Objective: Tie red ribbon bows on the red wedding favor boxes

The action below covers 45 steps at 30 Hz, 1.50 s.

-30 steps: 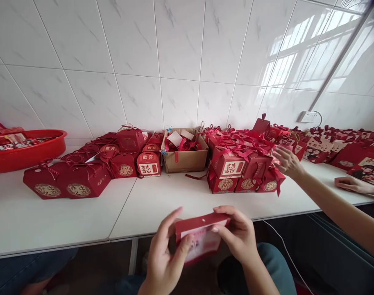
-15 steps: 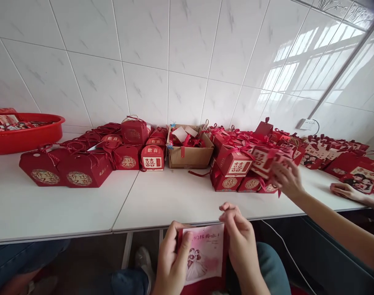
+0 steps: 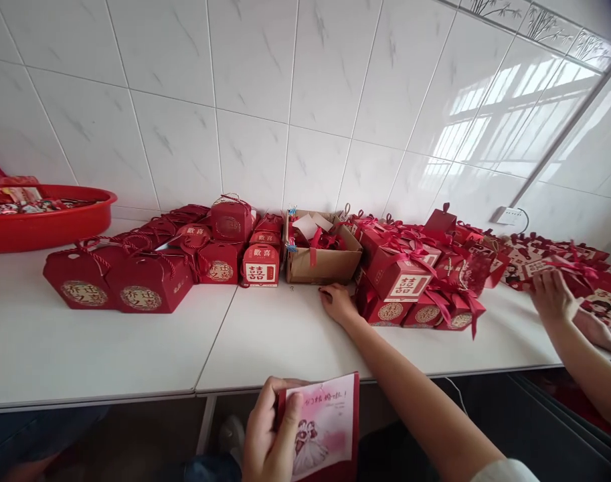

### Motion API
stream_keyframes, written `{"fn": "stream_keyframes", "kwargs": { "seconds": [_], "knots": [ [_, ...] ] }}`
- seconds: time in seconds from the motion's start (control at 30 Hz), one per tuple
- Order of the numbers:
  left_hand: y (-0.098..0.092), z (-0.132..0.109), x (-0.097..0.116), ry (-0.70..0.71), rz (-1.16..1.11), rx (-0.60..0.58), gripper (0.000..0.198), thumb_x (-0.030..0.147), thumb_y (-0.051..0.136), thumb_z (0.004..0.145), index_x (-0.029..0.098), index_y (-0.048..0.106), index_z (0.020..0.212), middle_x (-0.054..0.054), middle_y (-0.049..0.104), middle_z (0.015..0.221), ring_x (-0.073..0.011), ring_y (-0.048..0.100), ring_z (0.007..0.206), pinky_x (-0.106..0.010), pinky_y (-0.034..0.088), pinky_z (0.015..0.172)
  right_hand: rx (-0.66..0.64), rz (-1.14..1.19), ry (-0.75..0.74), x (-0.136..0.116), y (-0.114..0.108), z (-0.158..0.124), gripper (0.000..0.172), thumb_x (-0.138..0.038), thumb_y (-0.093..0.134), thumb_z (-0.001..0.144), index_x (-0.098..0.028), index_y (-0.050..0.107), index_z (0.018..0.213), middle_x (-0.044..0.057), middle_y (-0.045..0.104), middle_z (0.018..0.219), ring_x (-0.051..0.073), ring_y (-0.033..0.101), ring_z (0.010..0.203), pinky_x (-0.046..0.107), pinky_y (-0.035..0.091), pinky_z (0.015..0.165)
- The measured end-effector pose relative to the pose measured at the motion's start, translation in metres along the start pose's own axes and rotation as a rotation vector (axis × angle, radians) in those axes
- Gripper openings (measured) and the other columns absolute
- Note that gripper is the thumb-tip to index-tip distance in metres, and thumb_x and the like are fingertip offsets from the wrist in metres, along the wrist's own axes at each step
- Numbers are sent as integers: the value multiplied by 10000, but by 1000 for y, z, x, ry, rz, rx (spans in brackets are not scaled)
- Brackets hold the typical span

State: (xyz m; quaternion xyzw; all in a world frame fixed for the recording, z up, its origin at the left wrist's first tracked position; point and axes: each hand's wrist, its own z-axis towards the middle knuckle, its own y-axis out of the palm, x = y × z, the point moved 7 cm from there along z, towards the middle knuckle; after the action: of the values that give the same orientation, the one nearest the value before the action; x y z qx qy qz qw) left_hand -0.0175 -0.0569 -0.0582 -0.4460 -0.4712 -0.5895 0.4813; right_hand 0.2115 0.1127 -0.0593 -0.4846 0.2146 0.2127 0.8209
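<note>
My left hand (image 3: 268, 435) is closed on a flat red paper bag (image 3: 322, 425) with a pink front showing a drawn couple, held below the table edge. My right hand (image 3: 339, 302) is stretched out to the white table (image 3: 285, 335). It rests knuckles-up with its fingers curled down, just in front of the open cardboard box (image 3: 322, 262) and left of a stack of red ribboned gift boxes (image 3: 403, 284). What lies under its fingers is hidden.
Red gift boxes (image 3: 149, 284) line the tiled wall on the left, and a red basin (image 3: 44, 224) stands at the far left. At the right, another person's hands (image 3: 553, 294) work among flat red bags (image 3: 599, 304). A cable runs to a wall socket (image 3: 506, 214).
My right hand let go of the paper bag and reached forward to the table by the cardboard box. The other person's hand drew back to the right, away from the stacked boxes.
</note>
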Motion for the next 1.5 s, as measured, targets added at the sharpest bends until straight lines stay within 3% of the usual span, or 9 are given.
{"fn": "stream_keyframes", "kwargs": {
  "seconds": [0.2,0.4,0.6,0.8,0.93,1.1,1.2,1.33,1.5],
  "knots": [
    [-2,4,-4,-28,-32,60,312,503,605,793,192,588,804,-33,665,757,-181,612,680,-232,486,599,17,-34,43,11,0,3,110,-189,577,796,-176,647,880,86,652,875,230,588,885,359,459,826],
    [-4,4,-5,12,46,104,294,490,613,792,197,605,820,-33,670,783,-187,617,725,-235,491,645,55,5,70,19,-4,2,288,-168,453,861,-195,575,1120,75,667,955,196,613,877,325,472,796],
    [3,3,-3,13,89,78,291,493,591,806,203,606,813,-27,679,783,-183,627,720,-231,491,640,69,56,74,17,-7,2,272,-156,431,848,-176,667,983,96,689,1011,212,621,959,338,473,865],
    [9,2,2,19,108,78,292,494,591,806,202,597,796,-19,675,755,-169,621,677,-224,481,619,42,121,88,15,-4,0,190,-158,552,741,-201,689,866,44,707,830,194,647,766,314,510,755],
    [17,3,2,4,120,47,302,499,574,816,197,577,799,-13,664,724,-161,601,635,-228,477,602,37,181,74,11,-5,-2,141,-141,571,721,-190,691,777,63,699,800,217,638,776,352,500,778],
    [24,0,9,33,168,57,286,487,583,815,201,580,795,-7,669,721,-160,613,639,-223,469,601,125,339,37,-7,-33,-5,155,-168,516,784,-197,666,810,55,677,864,192,622,810,323,499,768],
    [24,-3,17,88,201,128,258,466,592,814,208,602,812,-10,680,733,-175,644,685,-223,487,623,217,458,12,-19,-76,-36,166,-250,479,858,-184,629,885,68,648,898,180,612,804,293,504,706],
    [28,-10,29,226,275,197,188,399,596,826,215,638,833,-20,702,787,-185,661,775,-224,505,701,295,668,-2,-29,-132,-127,136,-298,525,894,-204,600,831,27,582,767,151,562,675,286,490,641],
    [51,-18,38,381,355,85,139,309,570,859,197,650,851,-36,721,797,-177,678,753,-231,530,693,157,756,-37,-63,-143,-212,122,-193,576,882,-244,666,816,45,576,812,180,568,805,315,490,717]
  ]
}}
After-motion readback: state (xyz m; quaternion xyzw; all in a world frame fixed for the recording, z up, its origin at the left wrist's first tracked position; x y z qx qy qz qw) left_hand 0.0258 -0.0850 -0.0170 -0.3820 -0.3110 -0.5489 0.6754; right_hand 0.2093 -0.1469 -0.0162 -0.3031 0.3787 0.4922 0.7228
